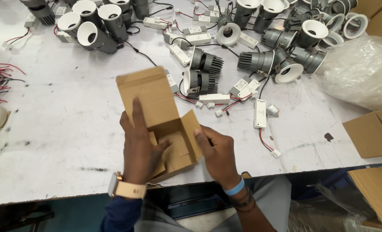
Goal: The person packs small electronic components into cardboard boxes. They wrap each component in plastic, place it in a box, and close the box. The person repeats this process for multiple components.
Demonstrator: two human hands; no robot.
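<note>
a small brown cardboard box [167,129] is held at the counter's [70,120] six o'clock edge, lid flap raised, inner flaps partly folded, nothing inside yet. it is gripped by the left hand [140,148] at nine o'clock and the right hand [216,152] at three o'clock. grey spotlight fittings [204,71] lie unpacked at twelve o'clock.

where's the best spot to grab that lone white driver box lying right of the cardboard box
Grip the white driver box across its two long sides near the middle, coming straight down from above. It lies flat on the white table with its long axis running away from the person, and its red and black wires leave the near end, so the flanks look free. The right hand is nearer.
</note>
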